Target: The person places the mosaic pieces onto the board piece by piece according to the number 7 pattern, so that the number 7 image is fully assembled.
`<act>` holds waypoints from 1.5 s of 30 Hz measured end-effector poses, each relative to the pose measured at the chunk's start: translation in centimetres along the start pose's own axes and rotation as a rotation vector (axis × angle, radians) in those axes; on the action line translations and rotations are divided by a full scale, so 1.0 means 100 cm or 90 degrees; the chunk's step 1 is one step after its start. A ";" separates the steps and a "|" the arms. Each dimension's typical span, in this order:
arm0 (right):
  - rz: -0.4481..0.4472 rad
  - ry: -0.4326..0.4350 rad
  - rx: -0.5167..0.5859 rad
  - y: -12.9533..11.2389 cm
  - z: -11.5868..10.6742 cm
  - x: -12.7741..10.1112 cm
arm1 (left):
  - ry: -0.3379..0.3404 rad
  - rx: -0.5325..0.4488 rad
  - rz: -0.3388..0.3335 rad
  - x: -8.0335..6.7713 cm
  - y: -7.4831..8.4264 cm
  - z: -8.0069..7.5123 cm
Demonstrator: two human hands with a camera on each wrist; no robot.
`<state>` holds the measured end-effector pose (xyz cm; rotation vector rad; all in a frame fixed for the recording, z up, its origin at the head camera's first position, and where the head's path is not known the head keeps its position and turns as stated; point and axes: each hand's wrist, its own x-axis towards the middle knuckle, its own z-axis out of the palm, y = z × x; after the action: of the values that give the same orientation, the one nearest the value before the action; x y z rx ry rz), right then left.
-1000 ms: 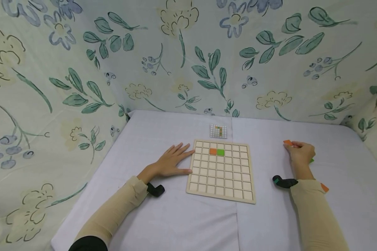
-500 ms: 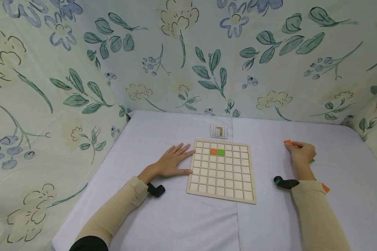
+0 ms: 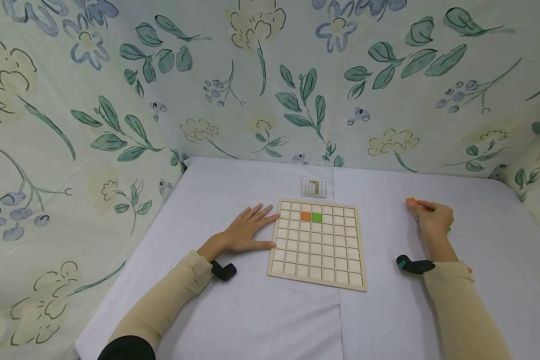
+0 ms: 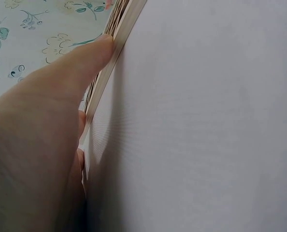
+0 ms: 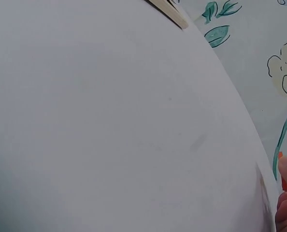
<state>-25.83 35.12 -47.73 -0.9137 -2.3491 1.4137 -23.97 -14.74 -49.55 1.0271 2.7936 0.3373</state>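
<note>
I see the left hand [image 3: 247,231] flat, fingers straight, bracing the wooden grid board [image 3: 317,244] beside it, while the right hand [image 3: 432,218] pinches an orange tile [image 3: 411,201] (fingertips outward).

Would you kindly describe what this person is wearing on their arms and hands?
Both arms wear snug beige long sleeves, the left sleeve and the right sleeve. A dark garment edge shows at the left upper arm. Each wrist carries a small black camera: left, and right with a teal tip. Both hands, left hand and right hand, are bare, without gloves.
</note>
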 end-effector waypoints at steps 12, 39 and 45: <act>-0.086 -0.082 -0.047 -0.014 -0.007 -0.016 | -0.006 -0.001 -0.005 0.003 0.001 0.000; -0.233 -0.189 -0.062 -0.037 0.000 -0.062 | -0.010 -0.005 -0.005 0.000 0.002 -0.005; -0.244 -0.207 -0.014 -0.041 0.007 -0.068 | -0.003 -0.009 -0.003 0.000 0.001 -0.002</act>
<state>-22.48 28.99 -43.89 -0.2214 -2.5893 1.4601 -23.92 -14.68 -49.34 1.0169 2.7848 0.3537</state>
